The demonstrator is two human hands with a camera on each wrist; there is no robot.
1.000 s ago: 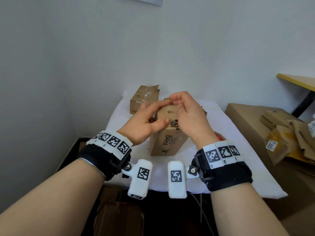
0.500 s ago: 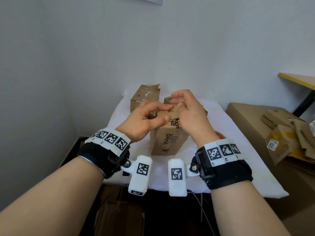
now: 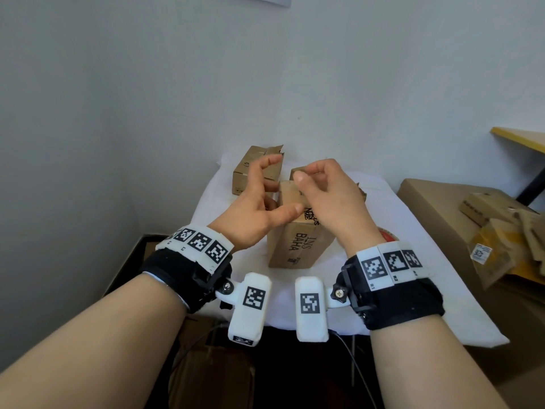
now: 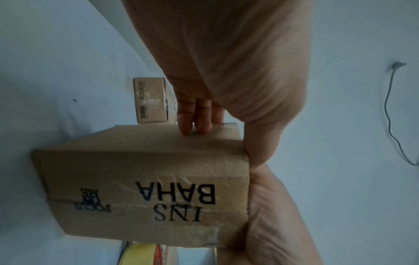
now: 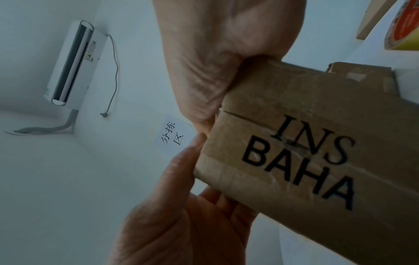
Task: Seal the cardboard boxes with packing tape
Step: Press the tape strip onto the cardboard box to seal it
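A tall cardboard box (image 3: pixel 298 246) printed "INS BAHA" stands upright on the white-covered table (image 3: pixel 413 261), with clear tape over its seams (image 4: pixel 204 231). My left hand (image 3: pixel 281 184) is at its left top corner. The thumb lies on the near top edge, straight fingers (image 4: pixel 195 118) touch the left side, and the index is raised. My right hand (image 3: pixel 305 174) hovers over the box top with curled fingers, thumb tip against the index. Nothing shows between them. Its palm heel touches the top edge of the box (image 5: pixel 306 161). A tape roll (image 3: pixel 386 234) lies behind my right wrist.
A second small box (image 3: pixel 256 172) stands behind on the left, and another box's edge (image 3: pixel 361 193) peeks out behind my right hand. A big carton (image 3: pixel 427 202) with flattened cardboard (image 3: pixel 501 225) stands right of the table. The wall is close behind.
My left hand's fingers have lifted off the box top and spread, the index rising. My right hand rose slightly and curled its fingers to the thumb. The box stayed put.
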